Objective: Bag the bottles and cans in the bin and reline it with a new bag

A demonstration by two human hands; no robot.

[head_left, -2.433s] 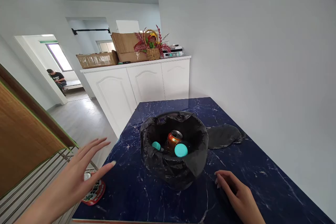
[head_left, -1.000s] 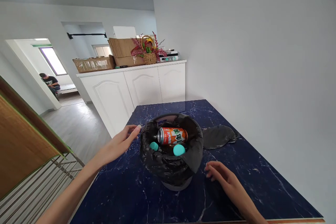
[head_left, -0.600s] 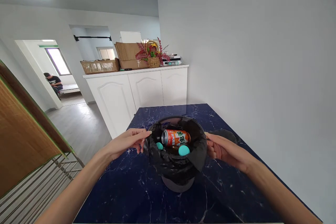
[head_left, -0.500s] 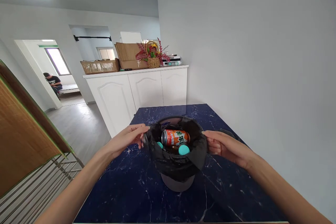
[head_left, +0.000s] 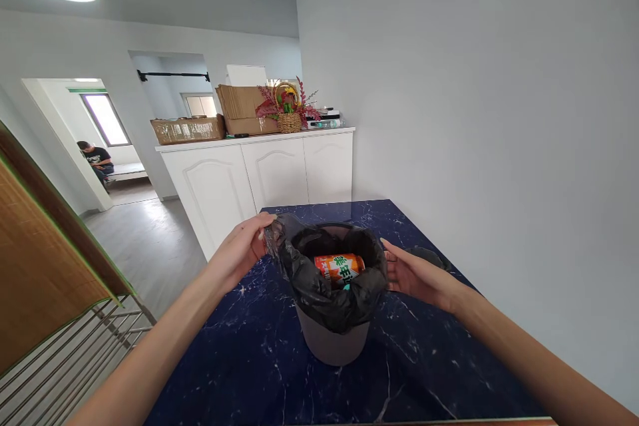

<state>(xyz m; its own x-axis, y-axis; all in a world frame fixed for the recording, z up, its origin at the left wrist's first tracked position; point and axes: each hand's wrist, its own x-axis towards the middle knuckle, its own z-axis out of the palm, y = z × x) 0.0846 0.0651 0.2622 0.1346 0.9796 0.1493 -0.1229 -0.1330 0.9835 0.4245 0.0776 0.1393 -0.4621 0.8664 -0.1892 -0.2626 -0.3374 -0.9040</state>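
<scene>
A grey trash bin (head_left: 332,344) stands on a dark blue marbled table (head_left: 239,366). Its black trash bag (head_left: 319,303) folds over the rim and hangs down outside. Inside lies an orange drink can (head_left: 340,267) on its side, with a bit of a turquoise cap (head_left: 346,287) showing below it. My left hand (head_left: 249,243) pinches a bunched edge of the bag, pulled up and out at the left. At the right rim, my right hand (head_left: 417,276) has its fingertips closed at the bag's edge. The bin's lower contents are hidden.
A dark round object (head_left: 428,256) lies behind my right hand, near the wall. Beyond the table, a white cabinet (head_left: 210,180) carries cardboard boxes (head_left: 190,130) and a flower basket (head_left: 289,121). A metal rack (head_left: 100,346) stands at left. A person (head_left: 97,160) sits in the far room.
My left hand has lifted the bag's left edge up and outward. The bag's front has risen, exposing more bin and covering much of the turquoise caps. My right hand has shifted slightly left.
</scene>
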